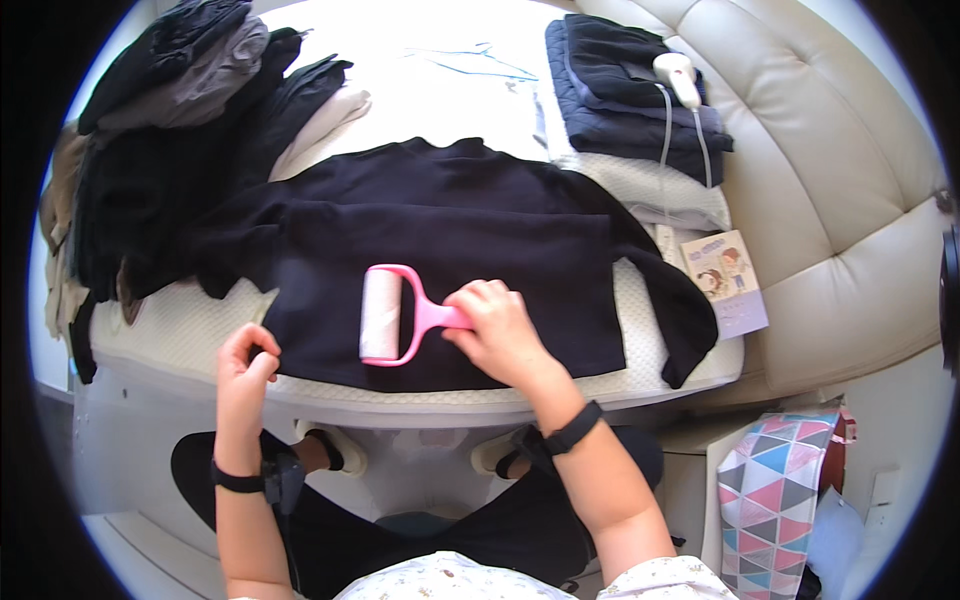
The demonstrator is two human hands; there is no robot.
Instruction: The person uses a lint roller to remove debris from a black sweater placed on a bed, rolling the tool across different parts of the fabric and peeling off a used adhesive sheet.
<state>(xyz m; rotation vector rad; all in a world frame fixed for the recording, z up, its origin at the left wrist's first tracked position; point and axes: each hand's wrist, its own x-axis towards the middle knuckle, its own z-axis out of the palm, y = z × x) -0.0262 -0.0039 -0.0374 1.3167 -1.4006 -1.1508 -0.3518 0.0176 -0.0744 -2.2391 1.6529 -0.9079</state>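
Observation:
A black long-sleeved top (480, 240) lies spread out on the white bed or mattress, its sleeves reaching out to both sides. My right hand (498, 330) is closed around the pink handle of a lint roller (381, 315). The roller's white cylinder is over the front part of the top; whether it presses on the fabric I cannot tell. At the top's near left edge, my left hand (246, 365) has its fingers curled in toward the thumb. What those fingers hold, if anything, does not show clearly.
Dark and grey clothes (170, 150) are heaped at the left. Folded dark garments (620, 100) sit at the back right with a white corded device (678, 75) on top. A booklet (725, 280) lies beside the cream padded backrest (830, 150). A triangle-patterned bag (775, 500) stands lower right.

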